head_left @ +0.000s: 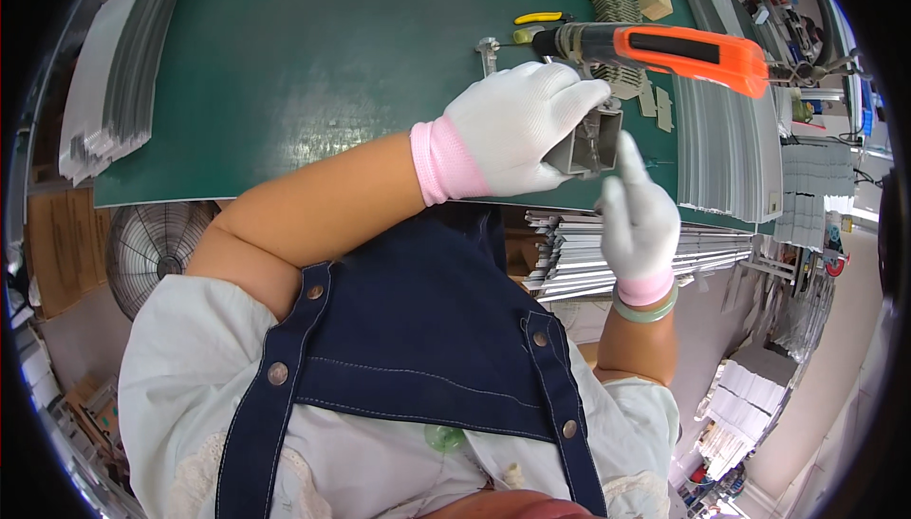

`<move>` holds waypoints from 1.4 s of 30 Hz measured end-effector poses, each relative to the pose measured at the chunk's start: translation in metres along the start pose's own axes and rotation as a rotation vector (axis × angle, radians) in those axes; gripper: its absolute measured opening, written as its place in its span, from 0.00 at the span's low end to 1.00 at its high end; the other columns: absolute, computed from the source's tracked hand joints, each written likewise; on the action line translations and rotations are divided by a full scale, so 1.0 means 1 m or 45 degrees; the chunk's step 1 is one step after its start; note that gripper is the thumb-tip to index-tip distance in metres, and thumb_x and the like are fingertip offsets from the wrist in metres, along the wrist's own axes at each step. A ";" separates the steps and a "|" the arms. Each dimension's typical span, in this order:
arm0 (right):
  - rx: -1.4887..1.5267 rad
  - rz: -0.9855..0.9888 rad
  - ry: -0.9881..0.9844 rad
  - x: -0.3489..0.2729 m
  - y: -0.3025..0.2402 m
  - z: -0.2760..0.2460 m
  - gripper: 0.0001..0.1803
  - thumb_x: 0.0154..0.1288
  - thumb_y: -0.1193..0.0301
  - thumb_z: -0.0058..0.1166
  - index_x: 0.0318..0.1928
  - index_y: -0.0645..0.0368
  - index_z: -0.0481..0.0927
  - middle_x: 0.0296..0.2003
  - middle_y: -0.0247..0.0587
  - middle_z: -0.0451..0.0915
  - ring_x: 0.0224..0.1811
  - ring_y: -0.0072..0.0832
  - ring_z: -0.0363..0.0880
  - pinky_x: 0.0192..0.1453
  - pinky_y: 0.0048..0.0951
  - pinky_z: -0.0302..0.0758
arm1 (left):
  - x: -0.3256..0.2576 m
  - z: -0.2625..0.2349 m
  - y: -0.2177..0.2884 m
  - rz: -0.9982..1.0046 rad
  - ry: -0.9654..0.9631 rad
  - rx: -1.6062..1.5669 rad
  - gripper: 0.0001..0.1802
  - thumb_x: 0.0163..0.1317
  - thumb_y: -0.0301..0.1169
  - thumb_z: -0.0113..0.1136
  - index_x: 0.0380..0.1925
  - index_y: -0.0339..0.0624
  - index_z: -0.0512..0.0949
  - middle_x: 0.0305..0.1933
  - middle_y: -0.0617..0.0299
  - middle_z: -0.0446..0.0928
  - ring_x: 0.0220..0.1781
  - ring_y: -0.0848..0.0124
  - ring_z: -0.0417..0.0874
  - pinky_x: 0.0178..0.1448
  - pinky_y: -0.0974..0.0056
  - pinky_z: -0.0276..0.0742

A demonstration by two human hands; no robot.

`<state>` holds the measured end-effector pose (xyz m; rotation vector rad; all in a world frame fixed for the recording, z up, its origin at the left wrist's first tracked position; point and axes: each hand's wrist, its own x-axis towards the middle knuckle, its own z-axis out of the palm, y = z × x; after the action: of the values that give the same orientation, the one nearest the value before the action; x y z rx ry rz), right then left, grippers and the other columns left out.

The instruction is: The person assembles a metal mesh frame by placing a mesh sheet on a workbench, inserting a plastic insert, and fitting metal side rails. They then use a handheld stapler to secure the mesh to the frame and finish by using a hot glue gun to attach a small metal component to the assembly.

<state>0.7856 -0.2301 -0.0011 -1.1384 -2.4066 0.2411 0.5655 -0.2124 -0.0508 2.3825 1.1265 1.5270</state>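
My left hand [522,130], in a white knit glove with a pink cuff, is closed around a short grey square hollow piece [612,141] at the table's near edge. The piece's opening faces me, and some grey material shows inside it. My right hand [641,220], gloved the same way, is just right of and below the piece, with its index finger stretched up near the piece's right side. Its fingers look apart; some are hidden behind the palm. An orange and black power screwdriver [664,47] hangs or lies just beyond my left hand, its bit pointing left.
On the green table [285,64] are yellow-handled pliers [539,18], a small metal fixture [488,52] and a row of thin metal plates [617,11]. Stacked grey strips stand at left [119,64] and right [726,130]. Long profiles [607,253] lie below the edge; a fan [159,258] stands left.
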 end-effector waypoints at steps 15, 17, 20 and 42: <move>0.229 0.010 -0.043 0.027 -0.006 -0.012 0.11 0.60 0.80 0.63 0.43 0.62 0.87 0.29 0.44 0.82 0.31 0.35 0.82 0.38 0.29 0.77 | 0.002 -0.004 0.000 -0.097 -0.146 -0.033 0.39 0.48 0.38 0.76 0.60 0.41 0.72 0.47 0.51 0.77 0.48 0.50 0.81 0.52 0.52 0.79; 0.255 0.024 -0.009 0.029 -0.007 -0.011 0.10 0.59 0.80 0.63 0.43 0.62 0.86 0.29 0.44 0.82 0.30 0.35 0.81 0.38 0.29 0.77 | 0.003 -0.003 0.000 -0.101 -0.138 -0.026 0.39 0.48 0.38 0.76 0.60 0.41 0.72 0.47 0.51 0.77 0.48 0.51 0.81 0.52 0.52 0.79; 0.211 0.030 -0.025 0.032 -0.007 -0.010 0.09 0.60 0.80 0.62 0.42 0.62 0.86 0.30 0.44 0.82 0.30 0.34 0.81 0.38 0.29 0.77 | 0.003 -0.004 0.001 -0.108 -0.147 0.004 0.39 0.48 0.38 0.76 0.60 0.41 0.72 0.47 0.51 0.77 0.48 0.51 0.81 0.53 0.52 0.79; 0.197 0.108 -0.201 0.046 0.000 -0.019 0.06 0.60 0.80 0.59 0.39 0.63 0.80 0.33 0.48 0.81 0.34 0.41 0.82 0.40 0.34 0.77 | 0.003 -0.004 -0.001 -0.109 -0.150 -0.013 0.40 0.46 0.37 0.77 0.61 0.40 0.72 0.47 0.50 0.77 0.48 0.49 0.81 0.53 0.52 0.80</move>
<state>0.7693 -0.1955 0.0308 -1.1905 -2.4272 0.5544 0.5624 -0.2108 -0.0475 2.3503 1.1751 1.3439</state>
